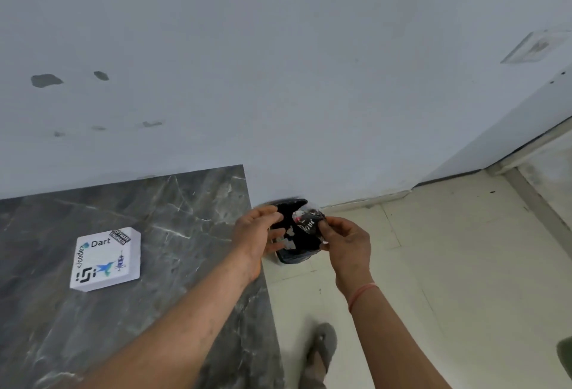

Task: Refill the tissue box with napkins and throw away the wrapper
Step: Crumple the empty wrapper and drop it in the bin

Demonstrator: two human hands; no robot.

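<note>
The dark marble counter (130, 280) carries the white tissue box (106, 259) near its middle. Past the counter's right edge, above a black bin (292, 257) on the floor, both hands, left hand (255, 235) and right hand (346, 241), pinch the crumpled wrapper (306, 227). Best to squeeze it tight, centre it over the bin, then release.

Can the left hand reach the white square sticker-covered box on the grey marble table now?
Probably not at once: the left hand and right hand both grip the black wrapper. Otherwise nothing blocks the white box.

Wall (278, 79) blocks ahead (floor (433, 264) rightward lies open).
</note>
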